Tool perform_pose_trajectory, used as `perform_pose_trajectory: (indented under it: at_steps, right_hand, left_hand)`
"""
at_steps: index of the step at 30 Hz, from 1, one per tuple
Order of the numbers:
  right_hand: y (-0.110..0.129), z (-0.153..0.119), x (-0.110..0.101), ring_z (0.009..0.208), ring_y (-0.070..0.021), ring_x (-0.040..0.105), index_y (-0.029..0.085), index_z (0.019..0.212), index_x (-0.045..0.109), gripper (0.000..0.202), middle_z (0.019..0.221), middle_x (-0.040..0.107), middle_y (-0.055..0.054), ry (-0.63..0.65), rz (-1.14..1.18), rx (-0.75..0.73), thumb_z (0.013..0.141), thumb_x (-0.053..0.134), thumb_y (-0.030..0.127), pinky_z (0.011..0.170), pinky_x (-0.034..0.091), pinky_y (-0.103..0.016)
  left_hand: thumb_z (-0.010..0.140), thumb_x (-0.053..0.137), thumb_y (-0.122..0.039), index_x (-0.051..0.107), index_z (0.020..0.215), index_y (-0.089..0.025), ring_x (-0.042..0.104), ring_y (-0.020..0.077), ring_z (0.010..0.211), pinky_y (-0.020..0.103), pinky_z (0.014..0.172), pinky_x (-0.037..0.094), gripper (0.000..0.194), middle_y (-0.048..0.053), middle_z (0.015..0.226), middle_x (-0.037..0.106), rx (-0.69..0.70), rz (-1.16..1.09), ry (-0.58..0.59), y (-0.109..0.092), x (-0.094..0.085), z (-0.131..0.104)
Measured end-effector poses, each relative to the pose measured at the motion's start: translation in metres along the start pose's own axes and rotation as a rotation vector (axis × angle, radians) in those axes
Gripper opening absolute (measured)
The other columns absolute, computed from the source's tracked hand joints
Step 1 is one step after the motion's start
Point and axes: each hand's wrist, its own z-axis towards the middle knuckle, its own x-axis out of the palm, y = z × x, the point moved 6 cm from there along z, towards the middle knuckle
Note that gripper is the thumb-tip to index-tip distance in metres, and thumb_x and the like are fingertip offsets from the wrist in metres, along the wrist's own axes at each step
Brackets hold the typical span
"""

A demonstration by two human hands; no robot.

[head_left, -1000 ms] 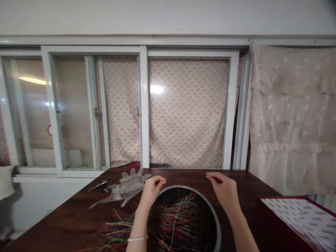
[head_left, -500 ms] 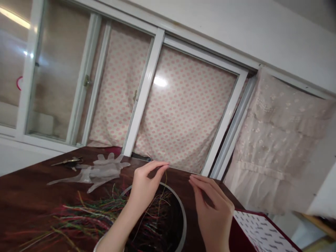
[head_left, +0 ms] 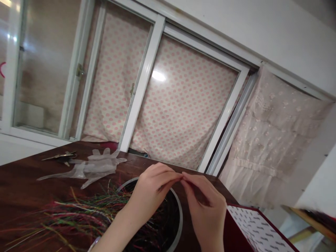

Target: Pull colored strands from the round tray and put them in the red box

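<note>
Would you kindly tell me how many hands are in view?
2: the left hand, near the picture's lower middle, and the right hand, just to its right.

There are two hands [head_left: 153, 185] [head_left: 208, 208], one tray [head_left: 180, 218], one box [head_left: 233, 229] and threads [head_left: 84, 213] (too many to count).

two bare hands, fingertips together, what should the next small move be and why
Perhaps ease the bare right hand slightly off the bare left hand: their pinched fingertips appear to meet, so anything held there is hidden, and parting them might show it. Thin multicoloured strands lie loose nearby.
</note>
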Motion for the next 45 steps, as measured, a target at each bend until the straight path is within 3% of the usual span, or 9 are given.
perform_pose_trajectory:
  at_steps: [3,10,16,25,31,34,37,39,45]
  right_hand:
    - [-0.001,0.001,0.0,0.071,-0.0143,0.065,0.02,0.079,0.072,0.017,0.078,0.07,-0.002,-0.009,0.019,0.019,0.077,0.06,0.009,0.065,0.055,-0.023]
    - [-0.013,-0.001,-0.001,0.07,-0.0147,0.064,0.019,0.075,0.07,0.016,0.076,0.069,-0.002,-0.049,-0.02,0.077,0.078,0.058,0.009,0.065,0.053,-0.024]
    - [-0.025,-0.002,-0.014,0.071,-0.0134,0.063,0.019,0.074,0.068,0.012,0.073,0.068,0.0,-0.133,-0.128,0.129,0.078,0.059,0.013,0.067,0.05,-0.022]
    - [-0.043,-0.006,-0.052,0.068,-0.0183,0.064,0.018,0.073,0.07,0.006,0.071,0.069,-0.002,-0.388,-0.288,0.306,0.074,0.064,0.02,0.067,0.049,-0.027]
    - [-0.039,-0.01,-0.069,0.068,-0.02,0.064,0.018,0.074,0.071,0.006,0.071,0.069,-0.004,-0.57,-0.368,0.292,0.074,0.066,0.02,0.065,0.048,-0.029]
    - [-0.033,-0.013,-0.075,0.069,-0.0204,0.064,0.018,0.076,0.071,0.007,0.074,0.069,-0.005,-0.651,-0.439,0.257,0.076,0.065,0.021,0.067,0.048,-0.031]
    - [-0.025,-0.014,-0.078,0.071,-0.0208,0.064,0.017,0.079,0.071,0.008,0.078,0.069,-0.007,-0.704,-0.496,0.206,0.078,0.064,0.021,0.069,0.048,-0.032]
    - [-0.021,-0.013,-0.076,0.072,-0.0201,0.063,0.016,0.079,0.071,0.007,0.078,0.069,-0.007,-0.703,-0.493,0.157,0.078,0.064,0.02,0.069,0.049,-0.032]
    - [-0.011,-0.002,-0.048,0.072,-0.0138,0.063,0.017,0.077,0.069,0.01,0.077,0.069,-0.003,-0.454,-0.251,0.06,0.077,0.063,0.01,0.071,0.05,-0.025]
  left_hand:
    - [0.083,0.056,-0.013,0.067,0.086,-0.019,0.06,0.0132,0.072,0.025,0.067,0.05,0.013,0.003,0.077,0.067,-0.029,-0.05,0.022,0.004,0.004,0.0]
    - [0.083,0.055,-0.01,0.069,0.088,-0.02,0.063,0.0127,0.075,0.023,0.069,0.051,0.018,0.001,0.08,0.07,-0.121,-0.136,0.1,0.014,0.012,-0.001]
    - [0.08,0.06,-0.011,0.07,0.085,-0.02,0.063,0.0143,0.075,0.025,0.069,0.049,0.015,0.0,0.08,0.071,-0.212,-0.056,0.158,0.024,0.017,-0.003]
    - [0.083,0.055,-0.015,0.069,0.088,-0.022,0.064,0.0185,0.086,0.031,0.079,0.049,0.016,0.001,0.091,0.071,-0.332,0.176,0.351,0.056,0.025,-0.015]
    - [0.084,0.052,-0.015,0.068,0.09,-0.022,0.065,0.0209,0.086,0.034,0.079,0.05,0.019,0.003,0.092,0.071,-0.344,0.364,0.444,0.077,0.031,-0.025]
    - [0.081,0.056,-0.014,0.063,0.104,-0.02,0.061,0.0237,0.096,0.037,0.083,0.05,0.025,0.007,0.104,0.066,-0.329,0.472,0.419,0.083,0.03,-0.029]
    - [0.08,0.06,-0.017,0.053,0.12,-0.017,0.055,0.0253,0.11,0.041,0.092,0.046,0.041,0.011,0.119,0.059,-0.289,0.487,0.353,0.077,0.025,-0.026]
    - [0.083,0.057,-0.02,0.051,0.123,-0.018,0.053,0.0241,0.113,0.042,0.096,0.044,0.041,0.011,0.123,0.056,-0.235,0.444,0.289,0.064,0.021,-0.019]
    - [0.086,0.052,-0.015,0.056,0.12,-0.021,0.049,0.0193,0.119,0.039,0.1,0.042,0.034,0.007,0.125,0.057,-0.006,0.244,0.093,0.01,0.009,-0.001]
